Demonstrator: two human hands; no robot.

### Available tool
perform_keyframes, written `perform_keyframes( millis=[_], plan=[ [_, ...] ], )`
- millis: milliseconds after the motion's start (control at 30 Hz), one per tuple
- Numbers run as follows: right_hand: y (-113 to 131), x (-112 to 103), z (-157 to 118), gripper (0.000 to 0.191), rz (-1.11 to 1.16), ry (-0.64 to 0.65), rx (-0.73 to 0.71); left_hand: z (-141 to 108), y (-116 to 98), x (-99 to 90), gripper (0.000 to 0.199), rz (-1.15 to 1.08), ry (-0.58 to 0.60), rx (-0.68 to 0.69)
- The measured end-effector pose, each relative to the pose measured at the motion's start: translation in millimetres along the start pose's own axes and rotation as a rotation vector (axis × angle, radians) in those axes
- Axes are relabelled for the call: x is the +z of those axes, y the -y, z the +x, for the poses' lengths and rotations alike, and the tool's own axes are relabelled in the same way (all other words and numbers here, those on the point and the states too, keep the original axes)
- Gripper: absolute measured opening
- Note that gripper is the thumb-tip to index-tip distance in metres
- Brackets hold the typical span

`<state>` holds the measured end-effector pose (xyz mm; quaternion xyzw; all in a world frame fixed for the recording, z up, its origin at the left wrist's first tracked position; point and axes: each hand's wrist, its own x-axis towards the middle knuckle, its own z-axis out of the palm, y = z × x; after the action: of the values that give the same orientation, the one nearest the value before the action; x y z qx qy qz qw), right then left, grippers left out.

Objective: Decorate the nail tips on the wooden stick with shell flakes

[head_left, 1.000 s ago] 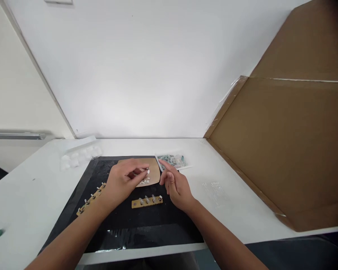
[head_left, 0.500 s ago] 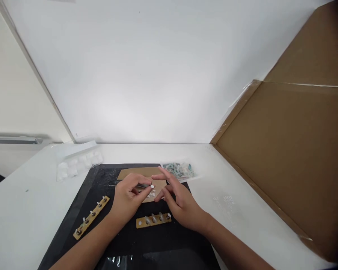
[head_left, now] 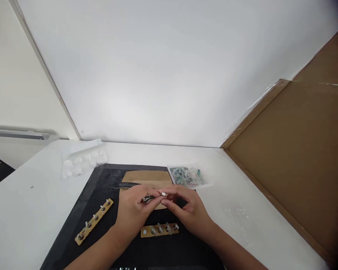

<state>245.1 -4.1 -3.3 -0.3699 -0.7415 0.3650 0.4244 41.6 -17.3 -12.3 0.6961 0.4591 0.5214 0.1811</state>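
Note:
My left hand [head_left: 135, 210] is closed in a pinch on a small part with a white, disc-like tip [head_left: 163, 194]. Thumb and fingertips of my right hand [head_left: 190, 208] come together at that same tip, closed around its right side; most of the part is hidden by fingers. Below the hands lies a tan strip [head_left: 154, 233] carrying a row of small clear and metal pieces, with a white dot at its left end. Beneath both hands is a sheet of brown cardboard [head_left: 146, 176]. A thin dark tool [head_left: 126, 185] reaches left from behind my left hand.
A second tan strip [head_left: 94, 221] with several white-tipped metal pieces lies at the left on the black mat [head_left: 124, 247]. A tray of bluish clear pieces [head_left: 186, 176] stands behind my right hand. A clear bag of white items [head_left: 83, 163] lies back left; a cardboard wall [head_left: 293, 150] rises at right.
My right hand has gone from spread fingers beside the part to a pinch at its white tip. The view has shifted slightly, and the hands sit a little lower.

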Motion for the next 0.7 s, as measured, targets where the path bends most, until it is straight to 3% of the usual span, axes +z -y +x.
perform_keyframes(
  millis=[233,367,567,700],
  plan=[
    [2,-3,-5,0.011,0.142,-0.002,0.005,-3,-9,1.3,0.009,0.082,-0.031,0.238],
    [2,-2,-9,0.012,0.138,-0.035,-0.03,-1,-16,0.1,0.011,0.073,-0.016,0.279],
    [-5,2,-15,0.013,0.226,0.008,0.065,3,-10,-1.4,0.006,0.072,0.023,0.359],
    [-7,5,-19,0.016,0.241,-0.035,0.102,3,-5,-1.8,0.006,0.059,0.044,0.42]
  ],
)
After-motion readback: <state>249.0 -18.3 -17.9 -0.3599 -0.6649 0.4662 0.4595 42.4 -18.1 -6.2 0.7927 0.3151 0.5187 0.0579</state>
